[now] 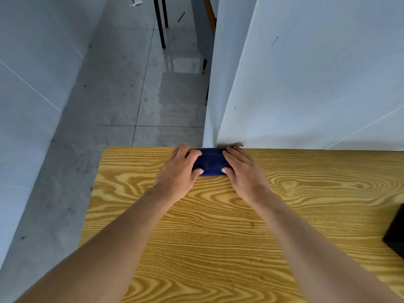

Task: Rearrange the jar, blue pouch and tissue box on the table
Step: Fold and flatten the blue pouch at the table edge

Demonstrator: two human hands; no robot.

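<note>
While it sits at the far edge of the worktop (218, 237), touching or just short of the white wall panel (306, 84), the blue pouch (210, 162) is held from both ends. Left hand (178, 171): grip curled round the left end, thumb on the near face. Right hand (242, 171): likewise on the right end. Risk: soft fabric may sag or slip; a forward push could tip it off the edge onto the floor (131, 95). Black object (396, 232) at right edge, unidentified. Jar, tissue box: not in view.

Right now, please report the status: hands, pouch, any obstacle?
Left hand and right hand both grip the blue pouch. Pouch at the table far edge, by the white wall. Dark object far right, apart.
</note>
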